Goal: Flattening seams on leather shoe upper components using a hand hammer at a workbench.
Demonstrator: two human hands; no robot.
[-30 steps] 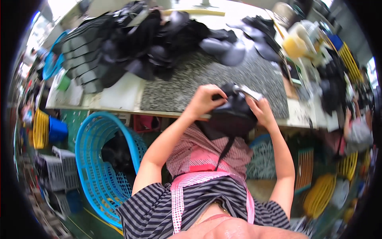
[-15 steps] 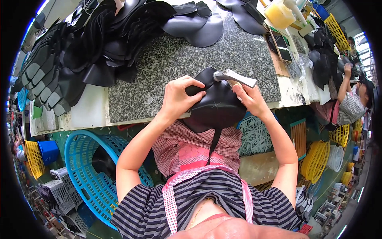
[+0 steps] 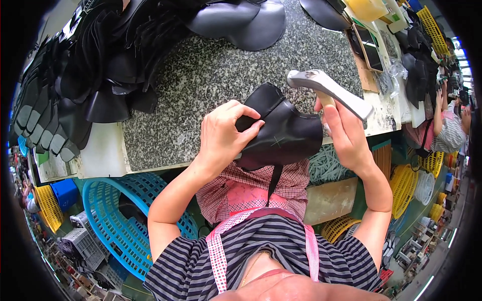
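A black leather shoe upper (image 3: 286,138) lies over the near edge of the speckled stone slab (image 3: 211,80), with a pale cross mark on it and a black strap hanging toward my lap. My left hand (image 3: 226,130) pinches its left edge between thumb and fingers. In my right hand (image 3: 346,133) is a hammer (image 3: 329,90), gripped by its wooden handle. The metal head is raised above and to the right of the upper, apart from it. The lower part of the handle is hidden by my fingers.
Stacks of black leather pieces (image 3: 105,60) cover the bench's left and far side. A phone (image 3: 368,47) lies at the right, near a yellow container (image 3: 366,7). A blue basket (image 3: 108,220) stands below left, and a box of pale strips (image 3: 326,163) is under the bench. Another person (image 3: 449,123) sits far right.
My right hand has lifted the hammer off the upper, up and to the right. My left hand keeps its pinch on the upper. The whole view has shifted slightly.
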